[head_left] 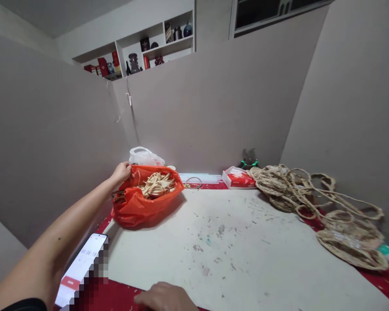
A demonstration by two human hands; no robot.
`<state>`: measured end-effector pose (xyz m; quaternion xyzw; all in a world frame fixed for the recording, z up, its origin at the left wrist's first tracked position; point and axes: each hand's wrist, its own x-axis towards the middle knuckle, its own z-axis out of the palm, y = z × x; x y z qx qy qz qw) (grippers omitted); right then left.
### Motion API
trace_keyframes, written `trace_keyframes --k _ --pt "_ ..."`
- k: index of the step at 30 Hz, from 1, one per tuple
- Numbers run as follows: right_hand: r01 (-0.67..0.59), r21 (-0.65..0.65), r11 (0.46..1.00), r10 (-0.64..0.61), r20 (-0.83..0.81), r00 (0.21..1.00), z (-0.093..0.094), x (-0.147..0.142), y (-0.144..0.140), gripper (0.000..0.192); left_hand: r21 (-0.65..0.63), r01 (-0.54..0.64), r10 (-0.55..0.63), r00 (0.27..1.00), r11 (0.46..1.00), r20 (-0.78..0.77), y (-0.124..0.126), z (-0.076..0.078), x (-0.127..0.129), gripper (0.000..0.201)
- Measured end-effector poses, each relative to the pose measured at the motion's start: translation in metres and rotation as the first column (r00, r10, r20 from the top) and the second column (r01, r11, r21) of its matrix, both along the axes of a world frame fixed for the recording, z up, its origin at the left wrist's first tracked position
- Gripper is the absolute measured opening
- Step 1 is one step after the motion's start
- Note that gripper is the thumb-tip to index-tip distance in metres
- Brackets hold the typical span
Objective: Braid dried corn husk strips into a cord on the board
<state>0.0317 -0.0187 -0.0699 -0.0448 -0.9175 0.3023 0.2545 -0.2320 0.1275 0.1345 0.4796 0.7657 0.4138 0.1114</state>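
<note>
My left hand [121, 172] is closed on the upper left rim of an orange-red plastic bag [138, 214]. The bag stands with its mouth spread, and a tangle of pale, flat plant-fibre strips [158, 185] shows inside. Some darker strips poke out at its left side, under my wrist. At the bottom edge of the view, my right hand [168, 298] rests low at the front of the white board [246, 242], holding nothing that I can see. Its fingers are loosely extended and partly cut off by the frame.
Coiled braided rope [282, 188] is heaped at the right, with a flat woven piece [353, 248] in front. A red-and-white tissue pack [240, 178] and a thin ring [193, 183] lie along the back. A phone [84, 263] lies front left. Fibre scraps dot the board; grey partitions surround the table.
</note>
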Motion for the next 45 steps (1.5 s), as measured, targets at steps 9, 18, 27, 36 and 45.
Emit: trace_keyframes --k 9,18,27,36,45 --pt "0.041 -0.097 0.994 -0.047 -0.054 0.997 0.041 0.024 -0.012 0.022 -0.072 0.015 -0.008 0.996 0.997 0.093 -0.045 -0.016 -0.007 0.023" --pt "0.301 0.050 0.952 -0.298 -0.058 0.953 0.131 0.001 0.040 0.022 -0.160 0.092 -0.058 0.978 0.983 0.201 -0.085 -0.042 -0.017 0.027" --pt "0.244 0.297 0.923 -0.303 0.171 0.937 0.128 -0.072 0.079 0.026 -0.334 -0.009 -0.034 0.992 0.943 -0.122 -0.084 -0.045 -0.006 0.025" --pt "0.154 0.219 0.964 -0.182 0.114 0.977 0.140 -0.053 0.076 0.037 -0.447 -0.263 0.046 0.897 0.855 -0.439 -0.047 -0.042 -0.002 0.047" --pt "0.051 0.605 0.794 -0.248 0.246 0.937 0.142 -0.092 0.163 0.075 -0.386 -0.282 0.141 0.925 0.878 -0.354 -0.065 -0.033 -0.020 0.003"
